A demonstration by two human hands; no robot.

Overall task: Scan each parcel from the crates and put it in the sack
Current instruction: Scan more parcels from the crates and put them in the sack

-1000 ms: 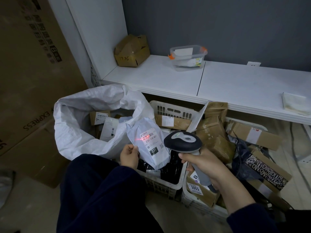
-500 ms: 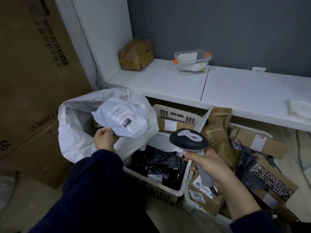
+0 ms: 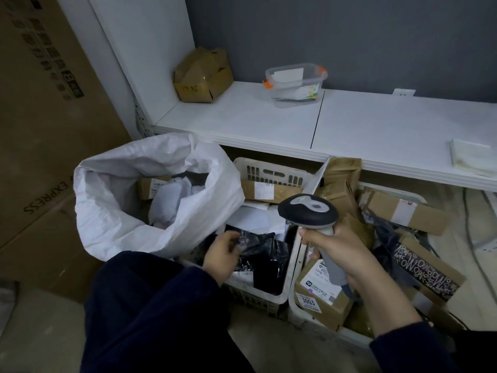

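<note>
- Since half a second ago, the white poly mailer has left my left hand (image 3: 222,255); it now lies in the woven white sack (image 3: 129,211), and the hand has dropped to the black poly parcel (image 3: 262,255) in the near crate (image 3: 291,254).
- Head view, hands: my left fingers are curled onto the upper left edge of that black parcel, touching the film. I cannot tell whether they have truly pinched it yet. My right hand (image 3: 347,254) is clenched round the grip of the barcode scanner (image 3: 309,214), whose head hangs above the divide between the two crates.
- Head view, the step: I judge this to be the start of the next pick. The parcel lies flat and crumpled in the crate just right of the sack.
- Head view, its lie: its long axis seems to run from the sack side toward the scanner. A white label (image 3: 243,277) shows at its near edge, partly under my wrist.
- Next, I think, the parcel must be lifted clear and turned so that the label faces the scanner head.
- More cardboard parcels wait in the far crate (image 3: 295,313), right of the sack, among them a box marked 3003 (image 3: 317,292).
</note>
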